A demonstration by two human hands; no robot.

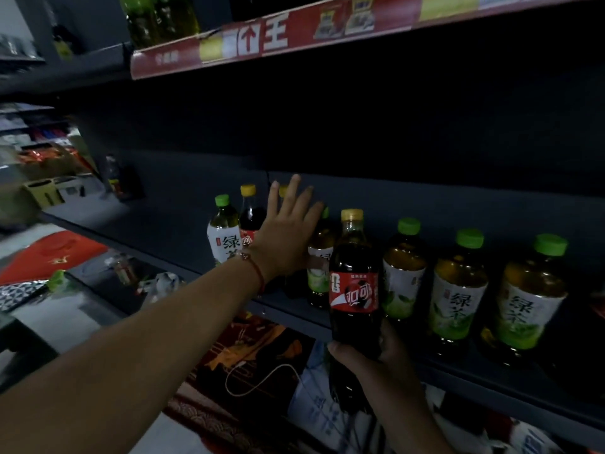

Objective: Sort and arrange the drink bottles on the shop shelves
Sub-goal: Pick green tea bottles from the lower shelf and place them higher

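Note:
My right hand (376, 365) grips the lower part of a dark cola bottle (355, 290) with a red label and yellow cap, held upright in front of the dark shelf (458, 375). My left hand (288, 231) reaches over the shelf with fingers spread and straight, in front of a cola bottle (250, 217) and partly covering a green tea bottle (319, 267). Another green tea bottle (224, 231) stands at the left end. Three green tea bottles (404, 270) (458, 286) (532, 296) with green caps stand in a row to the right.
A shelf above carries a red price strip (294, 37) and yellow-green bottles (157, 18). Below the shelf lie printed packages (262, 352) and a white cord (262, 378). More goods sit on racks at the far left (42, 165).

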